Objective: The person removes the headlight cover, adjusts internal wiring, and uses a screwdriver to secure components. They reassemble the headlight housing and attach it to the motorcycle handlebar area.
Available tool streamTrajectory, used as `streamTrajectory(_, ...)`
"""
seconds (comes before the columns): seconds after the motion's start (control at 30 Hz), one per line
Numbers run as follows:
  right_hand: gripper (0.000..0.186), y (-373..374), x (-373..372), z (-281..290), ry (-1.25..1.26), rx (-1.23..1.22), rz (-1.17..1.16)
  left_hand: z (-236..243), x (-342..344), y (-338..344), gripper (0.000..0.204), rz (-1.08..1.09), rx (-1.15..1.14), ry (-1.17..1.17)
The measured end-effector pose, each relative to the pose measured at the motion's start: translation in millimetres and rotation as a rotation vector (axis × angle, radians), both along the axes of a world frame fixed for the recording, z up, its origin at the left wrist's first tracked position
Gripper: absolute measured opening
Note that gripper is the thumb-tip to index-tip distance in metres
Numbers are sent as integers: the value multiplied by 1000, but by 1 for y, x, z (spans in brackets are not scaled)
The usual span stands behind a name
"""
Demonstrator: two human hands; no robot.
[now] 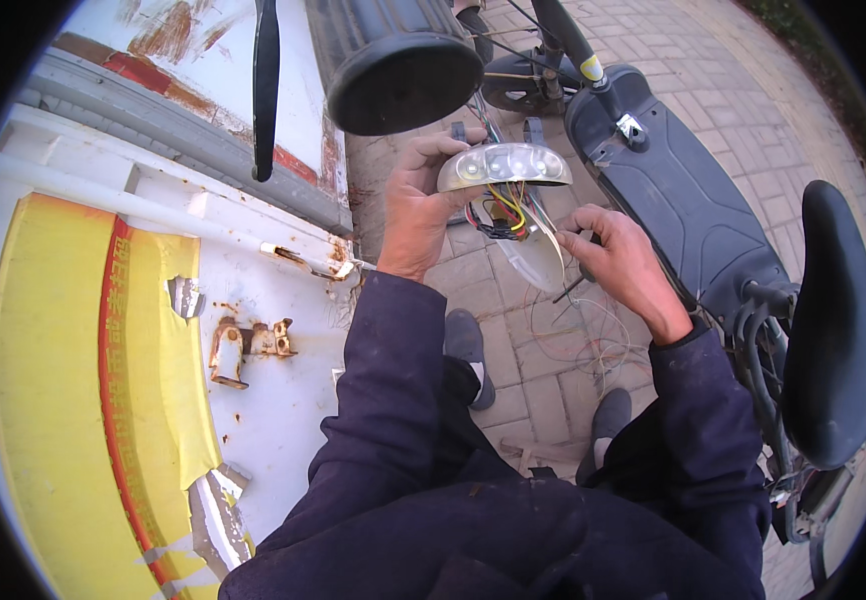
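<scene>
My left hand (417,205) is closed round the left end of a headlight (506,163) with a clear, curved lens and several round bulbs or LEDs. Red, black, white and yellow wires (509,212) spill out of its underside. Below them hangs a pale curved cover (547,262), partly see-through. At its right edge, my right hand (621,258) is closed, with thumb and fingertips pinched on the cover's rim. A thin dark rod (570,288) sticks out beneath that hand; whether the hand grips it I cannot tell.
A grey-black scooter deck (668,185) and black saddle (833,325) stand at the right. A dark cylindrical part (403,75) hangs at the top. To the left is a rusty white metal panel (283,420) with a yellow sheet (58,360). Loose thin wires (593,345) lie on the paving.
</scene>
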State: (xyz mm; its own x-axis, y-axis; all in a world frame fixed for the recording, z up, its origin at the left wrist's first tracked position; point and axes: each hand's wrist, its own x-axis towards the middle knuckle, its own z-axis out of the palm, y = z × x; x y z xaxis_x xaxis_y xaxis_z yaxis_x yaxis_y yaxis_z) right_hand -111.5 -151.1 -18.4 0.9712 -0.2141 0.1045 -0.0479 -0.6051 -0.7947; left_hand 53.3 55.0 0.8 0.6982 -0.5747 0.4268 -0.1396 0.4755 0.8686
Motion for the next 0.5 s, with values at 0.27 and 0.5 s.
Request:
streamTrajectory(0.27,25,-2,10,-1,-65,64,-68,4,-11,-9,49,174,88,-110)
streamTrajectory(0.5,24,-31,21,13,-66,380,-124,4,-15,-11,45,288,176,-198)
